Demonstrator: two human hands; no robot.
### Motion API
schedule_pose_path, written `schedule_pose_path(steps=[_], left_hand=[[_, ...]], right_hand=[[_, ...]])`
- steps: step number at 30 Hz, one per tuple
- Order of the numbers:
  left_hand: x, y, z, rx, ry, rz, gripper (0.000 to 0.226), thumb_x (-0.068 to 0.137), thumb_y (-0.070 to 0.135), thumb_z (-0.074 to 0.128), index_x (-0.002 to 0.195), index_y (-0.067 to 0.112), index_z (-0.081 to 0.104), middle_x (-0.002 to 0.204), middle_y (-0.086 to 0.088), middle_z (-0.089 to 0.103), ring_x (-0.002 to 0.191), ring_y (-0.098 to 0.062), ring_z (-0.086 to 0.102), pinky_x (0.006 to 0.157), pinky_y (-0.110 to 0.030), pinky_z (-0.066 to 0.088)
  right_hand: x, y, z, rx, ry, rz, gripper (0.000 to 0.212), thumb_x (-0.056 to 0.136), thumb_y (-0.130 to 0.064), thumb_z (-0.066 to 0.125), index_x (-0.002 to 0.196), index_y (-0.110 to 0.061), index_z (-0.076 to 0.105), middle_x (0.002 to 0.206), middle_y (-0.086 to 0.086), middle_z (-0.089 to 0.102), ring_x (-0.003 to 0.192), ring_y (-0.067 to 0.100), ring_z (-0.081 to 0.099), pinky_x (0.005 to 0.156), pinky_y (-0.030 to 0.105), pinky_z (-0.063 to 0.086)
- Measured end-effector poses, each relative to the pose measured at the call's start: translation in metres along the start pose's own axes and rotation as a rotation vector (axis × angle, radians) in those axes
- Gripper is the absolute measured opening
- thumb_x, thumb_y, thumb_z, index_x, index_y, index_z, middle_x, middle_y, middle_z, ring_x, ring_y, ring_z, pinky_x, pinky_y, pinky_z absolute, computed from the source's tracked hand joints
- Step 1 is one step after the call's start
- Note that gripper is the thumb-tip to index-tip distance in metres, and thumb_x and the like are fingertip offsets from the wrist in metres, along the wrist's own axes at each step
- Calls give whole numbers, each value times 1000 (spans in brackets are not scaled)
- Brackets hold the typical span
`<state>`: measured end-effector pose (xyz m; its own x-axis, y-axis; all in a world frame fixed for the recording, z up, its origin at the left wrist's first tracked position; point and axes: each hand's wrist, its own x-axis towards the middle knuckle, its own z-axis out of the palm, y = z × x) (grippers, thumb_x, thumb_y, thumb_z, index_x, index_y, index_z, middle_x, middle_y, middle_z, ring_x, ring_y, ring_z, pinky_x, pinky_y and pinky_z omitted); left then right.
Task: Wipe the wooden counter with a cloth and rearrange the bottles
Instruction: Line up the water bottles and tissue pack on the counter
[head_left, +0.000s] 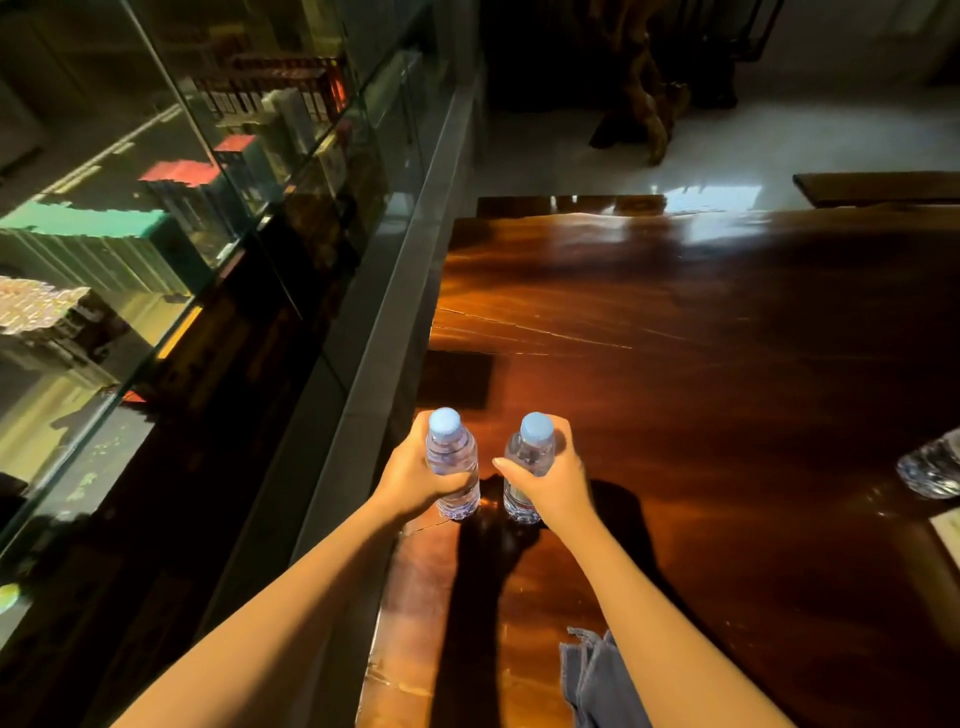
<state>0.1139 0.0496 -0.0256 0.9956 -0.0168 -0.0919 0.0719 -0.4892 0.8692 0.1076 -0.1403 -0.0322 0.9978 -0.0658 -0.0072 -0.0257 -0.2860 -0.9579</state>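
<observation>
Two small clear water bottles with light-blue caps stand upright side by side near the left edge of the glossy dark wooden counter. My left hand is wrapped around the left bottle. My right hand grips the right bottle. Both bottle bases touch the wood. A grey-blue cloth lies crumpled on the counter near the front edge, under my right forearm.
Another clear bottle lies at the right edge of the counter, beside a pale paper. A glass display case holding boxes runs along the left, past a grey ledge. Dark wooden furniture stands on the white floor beyond.
</observation>
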Motion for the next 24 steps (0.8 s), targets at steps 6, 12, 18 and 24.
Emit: schedule_pose_path(steps=[6, 12, 18, 24], left_hand=[[-4, 0, -1, 15, -16, 35, 75, 61, 31, 86, 112, 49, 33, 103, 18, 58, 91, 2, 62, 75, -12, 51], [-24, 2, -4, 401, -43, -233, 99, 67, 46, 78, 142, 17, 21, 128, -5, 59, 110, -26, 61, 88, -39, 51], [-48, 52, 23, 952, -749, -246, 63, 85, 54, 54, 136, 18, 44, 141, -6, 49, 126, -24, 50, 103, -34, 43], [-28, 134, 119, 859, -724, 35, 52, 92, 44, 49, 133, 14, 43, 134, -13, 56, 121, -31, 53, 95, -35, 43]], right_hand=[[0, -4, -3, -13, -39, 12, 63, 64, -23, 86, 107, -35, 41, 90, -20, 57, 82, -8, 58, 68, 3, 43], [-3, -14, -16, -5, -186, 25, 79, 70, -27, 82, 131, -28, 33, 128, -7, 40, 116, 9, 44, 94, 15, 37], [2, -10, -86, -242, -523, 312, 94, 73, -47, 75, 146, -31, 19, 157, 2, 17, 140, 21, 27, 105, 35, 32], [-7, 10, -192, -509, -528, 526, 85, 82, -56, 61, 148, -24, 20, 157, 7, 25, 138, 28, 35, 106, 39, 37]])
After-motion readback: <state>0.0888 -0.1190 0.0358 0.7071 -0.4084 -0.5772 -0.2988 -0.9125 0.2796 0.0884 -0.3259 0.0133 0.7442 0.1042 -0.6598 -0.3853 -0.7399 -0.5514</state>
